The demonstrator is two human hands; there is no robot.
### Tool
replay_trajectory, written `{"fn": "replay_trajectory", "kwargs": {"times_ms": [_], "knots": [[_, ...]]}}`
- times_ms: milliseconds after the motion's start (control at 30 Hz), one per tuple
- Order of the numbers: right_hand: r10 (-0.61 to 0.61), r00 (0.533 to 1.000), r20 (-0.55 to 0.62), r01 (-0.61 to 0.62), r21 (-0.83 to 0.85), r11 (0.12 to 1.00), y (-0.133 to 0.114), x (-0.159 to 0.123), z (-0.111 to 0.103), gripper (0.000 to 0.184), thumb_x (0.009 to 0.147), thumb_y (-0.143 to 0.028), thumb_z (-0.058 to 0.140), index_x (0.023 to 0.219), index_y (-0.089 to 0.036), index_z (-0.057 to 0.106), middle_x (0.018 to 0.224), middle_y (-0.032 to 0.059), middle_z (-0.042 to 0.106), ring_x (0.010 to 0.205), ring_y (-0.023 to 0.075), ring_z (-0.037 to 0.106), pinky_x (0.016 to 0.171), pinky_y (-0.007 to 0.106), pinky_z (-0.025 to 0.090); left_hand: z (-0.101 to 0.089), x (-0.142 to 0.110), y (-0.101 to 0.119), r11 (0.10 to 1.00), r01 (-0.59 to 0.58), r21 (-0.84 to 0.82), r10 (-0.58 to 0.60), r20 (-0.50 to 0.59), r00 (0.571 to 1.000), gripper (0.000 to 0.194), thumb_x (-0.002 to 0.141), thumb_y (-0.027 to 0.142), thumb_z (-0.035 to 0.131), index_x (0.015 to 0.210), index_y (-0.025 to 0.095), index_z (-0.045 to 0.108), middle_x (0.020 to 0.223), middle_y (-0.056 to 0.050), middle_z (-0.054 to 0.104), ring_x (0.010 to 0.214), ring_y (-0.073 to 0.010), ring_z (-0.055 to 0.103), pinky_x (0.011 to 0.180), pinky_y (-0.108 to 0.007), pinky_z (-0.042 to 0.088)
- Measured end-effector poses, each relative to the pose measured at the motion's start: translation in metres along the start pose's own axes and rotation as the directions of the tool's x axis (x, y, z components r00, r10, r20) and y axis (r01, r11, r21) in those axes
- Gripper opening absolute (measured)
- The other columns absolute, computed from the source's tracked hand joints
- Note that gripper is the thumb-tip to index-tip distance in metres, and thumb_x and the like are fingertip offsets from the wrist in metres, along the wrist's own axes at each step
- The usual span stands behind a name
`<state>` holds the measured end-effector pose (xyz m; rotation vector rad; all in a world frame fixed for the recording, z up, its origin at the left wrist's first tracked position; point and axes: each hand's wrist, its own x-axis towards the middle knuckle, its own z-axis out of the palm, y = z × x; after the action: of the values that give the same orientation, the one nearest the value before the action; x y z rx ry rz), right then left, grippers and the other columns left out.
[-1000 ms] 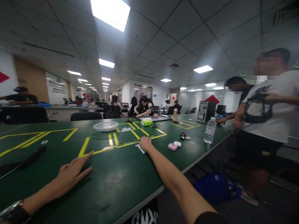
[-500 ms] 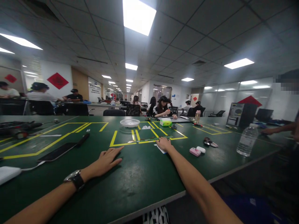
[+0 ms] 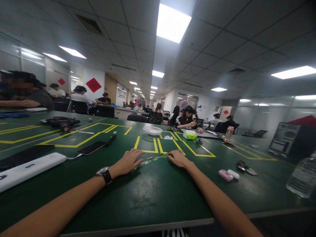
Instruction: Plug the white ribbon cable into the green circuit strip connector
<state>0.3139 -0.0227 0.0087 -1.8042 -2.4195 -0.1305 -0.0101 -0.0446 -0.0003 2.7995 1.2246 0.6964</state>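
Note:
A long, narrow green strip that looks like a circuit board (image 3: 156, 158) lies slanted between my hands, near the table's middle. My right hand (image 3: 179, 158) has its fingers curled over the far right end. At the near left end my left hand (image 3: 127, 162), below a wristwatch (image 3: 105, 175), has its thumb and bent fingers on the strip. The fingertips are partly hidden. Yellow tape outlines (image 3: 158, 146) lie on the green table (image 3: 145, 200) just beyond the strip. A white plastic basket (image 3: 152, 131) stands behind it, beside crumpled white pieces (image 3: 169, 137).
To the left lie a white power bank (image 3: 37, 168) and a phone (image 3: 92, 148). Pink (image 3: 225, 175) and white (image 3: 234, 174) small cases, keys (image 3: 243, 166) and a water bottle (image 3: 302, 177) are at right. Farther back are a green tissue pack (image 3: 190, 135) and a seated person (image 3: 186, 120).
My left hand has moved in from lying spread on the table to the strip's left end. The strip has turned aslant and come nearer. The view has swung left.

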Motion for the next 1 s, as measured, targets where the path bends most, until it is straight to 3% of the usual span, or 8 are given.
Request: {"fn": "replay_trajectory", "kwargs": {"times_ms": [100,200,367,467,567,633,733,1000], "knots": [[-0.333,0.940,-0.073,0.340,0.113,0.934,-0.041,-0.002,0.003,0.039,0.093,-0.038,0.045,0.125,-0.018,0.056,0.132,0.0118,0.057,0.122,0.0245,0.051,0.104,0.042,0.032,0.001,0.000,-0.003,1.000,0.000,0.000,0.000,-0.002,1.000,0.041,0.098,0.043,0.039,0.134,0.023,0.048,0.135,-0.009,0.051,0.123,-0.0262,0.043,0.097,-0.040,0.036],[-0.592,0.795,-0.129,0.606,0.173,0.776,-0.079,-0.010,0.002,0.040,0.090,-0.031,0.052,0.127,-0.015,0.054,0.132,0.0123,0.057,0.123,0.0215,0.050,0.105,0.036,0.034,0.004,-0.001,-0.004,0.998,-0.048,-0.028,0.051,0.101,0.994,0.047,0.097,0.046,0.041,0.139,0.025,0.042,0.142,-0.008,0.046,0.129,-0.0273,0.039,0.099,-0.042,0.034],[-0.721,0.677,-0.147,0.736,0.177,0.654,-0.103,-0.020,-0.005,0.039,0.092,-0.025,0.050,0.130,-0.016,0.053,0.135,0.0110,0.055,0.127,0.0192,0.046,0.109,0.034,0.032,0.011,-0.005,-0.007,0.995,-0.085,-0.046,0.095,0.269,0.958,0.053,0.097,0.054,0.036,0.144,0.028,0.037,0.150,-0.009,0.037,0.135,-0.0302,0.033,0.103,-0.047,0.028],[-0.578,0.809,-0.109,0.588,0.150,0.795,-0.085,-0.016,-0.008,0.032,0.094,-0.026,0.048,0.124,-0.019,0.059,0.132,0.0090,0.056,0.124,0.0212,0.049,0.106,0.037,0.036,0.011,-0.005,-0.007,0.997,-0.070,-0.039,0.078,0.274,0.959,0.055,0.097,0.057,0.034,0.144,0.028,0.039,0.151,-0.009,0.034,0.136,-0.0306,0.032,0.103,-0.048,0.026],[-0.090,0.995,-0.047,0.094,0.098,0.991,-0.053,-0.011,-0.012,0.026,0.094,-0.031,0.052,0.113,-0.018,0.064,0.124,0.0109,0.059,0.111,0.0224,0.056,0.097,0.038,0.045,0.009,-0.004,-0.006,0.998,-0.062,-0.026,0.066,0.259,0.963,0.057,0.096,0.059,0.033,0.144,0.029,0.038,0.151,-0.008,0.036,0.134,-0.0303,0.033,0.102,-0.049,0.028],[0.108,0.994,-0.032,-0.105,0.067,0.992,-0.031,-0.012,-0.015,0.029,0.093,-0.034,0.055,0.116,-0.017,0.060,0.122,0.0108,0.057,0.104,0.0213,0.058,0.090,0.039,0.050,0.009,-0.003,-0.005,0.999,-0.036,-0.008,0.037,0.241,0.970,0.057,0.096,0.059,0.032,0.143,0.029,0.040,0.149,-0.008,0.038,0.133,-0.0310,0.034,0.101,-0.049,0.028],[0.185,0.983,-0.018,-0.184,0.046,0.982,-0.009,-0.015,-0.018,0.030,0.093,-0.033,0.056,0.119,-0.018,0.057,0.122,0.0093,0.057,0.102,0.0205,0.059,0.086,0.040,0.052,0.009,-0.004,-0.005,1.000,0.011,0.010,-0.013,0.225,0.974,0.057,0.095,0.060,0.032,0.142,0.029,0.042,0.148,-0.009,0.039,0.131,-0.0325,0.035,0.099,-0.050,0.029],[0.117,0.993,0.028,-0.119,0.055,0.991,-0.023,-0.007,-0.009,0.026,0.094,-0.034,0.054,0.112,-0.017,0.061,0.115,0.0083,0.060,0.099,0.0195,0.060,0.086,0.037,0.050,0.006,-0.006,-0.003,1.000,0.004,0.022,-0.009,0.253,0.967,0.065,0.094,0.066,0.027,0.145,0.028,0.039,0.151,-0.010,0.035,0.133,-0.0331,0.032,0.101,-0.052,0.027]]}}
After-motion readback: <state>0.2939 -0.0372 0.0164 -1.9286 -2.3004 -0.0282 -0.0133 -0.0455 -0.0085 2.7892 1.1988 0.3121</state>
